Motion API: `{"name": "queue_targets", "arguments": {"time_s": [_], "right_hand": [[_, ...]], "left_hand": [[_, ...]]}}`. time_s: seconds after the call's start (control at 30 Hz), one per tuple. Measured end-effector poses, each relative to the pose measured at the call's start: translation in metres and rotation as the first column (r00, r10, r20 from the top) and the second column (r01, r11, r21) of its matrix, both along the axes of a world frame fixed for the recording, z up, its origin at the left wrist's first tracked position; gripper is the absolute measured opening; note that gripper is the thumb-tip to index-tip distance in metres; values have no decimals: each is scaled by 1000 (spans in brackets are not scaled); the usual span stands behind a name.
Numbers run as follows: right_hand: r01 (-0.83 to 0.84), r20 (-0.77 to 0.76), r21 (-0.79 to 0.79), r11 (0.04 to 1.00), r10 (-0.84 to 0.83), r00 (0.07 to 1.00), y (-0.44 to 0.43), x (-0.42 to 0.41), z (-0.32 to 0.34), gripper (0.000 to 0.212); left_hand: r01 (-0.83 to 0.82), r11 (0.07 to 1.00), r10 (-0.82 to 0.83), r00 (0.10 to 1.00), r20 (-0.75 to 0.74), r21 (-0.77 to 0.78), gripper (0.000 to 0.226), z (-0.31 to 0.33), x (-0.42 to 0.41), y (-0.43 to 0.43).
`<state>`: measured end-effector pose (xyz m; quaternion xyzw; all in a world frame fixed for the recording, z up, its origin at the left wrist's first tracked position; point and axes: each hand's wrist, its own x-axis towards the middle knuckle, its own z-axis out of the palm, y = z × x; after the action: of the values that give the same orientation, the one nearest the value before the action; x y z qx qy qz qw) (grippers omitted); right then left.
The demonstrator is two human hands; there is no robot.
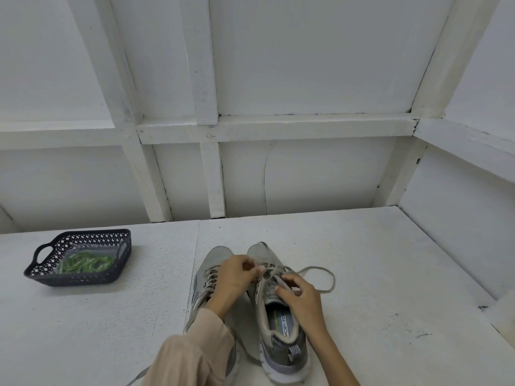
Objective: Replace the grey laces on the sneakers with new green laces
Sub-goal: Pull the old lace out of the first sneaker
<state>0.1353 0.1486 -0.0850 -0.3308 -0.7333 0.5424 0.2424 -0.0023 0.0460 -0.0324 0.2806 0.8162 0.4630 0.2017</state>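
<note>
Two grey sneakers stand side by side on the white table, toes pointing away from me. The left sneaker [204, 277] is partly covered by my left arm. Over the right sneaker [278, 330], my left hand [237, 277] pinches the grey lace [320, 274] near the upper eyelets. My right hand [299, 295] pinches the same lace at the tongue. A loose loop of the lace trails off to the right onto the table. The green laces [85, 263] lie in a dark basket [80, 280] at the left.
The white table [390, 274] is boxed in by white panelled walls at the back and on the right. A grey lace end [139, 376] shows by my left sleeve at the bottom edge.
</note>
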Motion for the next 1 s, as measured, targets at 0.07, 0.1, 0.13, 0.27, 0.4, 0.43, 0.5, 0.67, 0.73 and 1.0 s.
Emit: {"name": "queue_targets", "arguments": {"time_s": [0.07,0.1,0.13,0.27,0.4,0.43,0.5,0.67,0.73,1.0], "right_hand": [[0,-8,2,1000,0,1000,0,0,0,26],[-1,-15,-1,1000,1,1000,1,1,0,26],[-3,-18,-8,1000,3,1000,1,1,0,25],[-6,-10,-14,1000,6,1000,1,3,-1,21],[5,3,-8,1000,-5,1000,1,1,-3,21],[5,5,-4,1000,-5,1000,2,1,-3,21],[7,3,-3,1000,-7,1000,2,1,-3,21],[-4,12,-18,1000,4,1000,2,2,-3,22],[-2,15,-15,1000,3,1000,2,1,-3,22],[-6,12,-19,1000,7,1000,3,3,-2,22]], "left_hand": [[30,1000,-30,999,-28,-2,11,1,3,0],[1,999,1,999,-35,39,16,1,4,1],[-59,993,62,998,-27,99,18,3,5,1],[-255,923,256,966,36,288,13,2,4,1],[-49,996,44,997,60,74,17,-3,1,1],[-2,1000,1,999,54,18,19,-3,0,0],[-23,998,21,999,35,65,15,-1,1,1],[-316,890,315,947,59,329,14,6,4,3],[-187,959,182,982,43,214,15,4,1,3],[-289,902,309,951,-10,321,18,7,8,5]]}}
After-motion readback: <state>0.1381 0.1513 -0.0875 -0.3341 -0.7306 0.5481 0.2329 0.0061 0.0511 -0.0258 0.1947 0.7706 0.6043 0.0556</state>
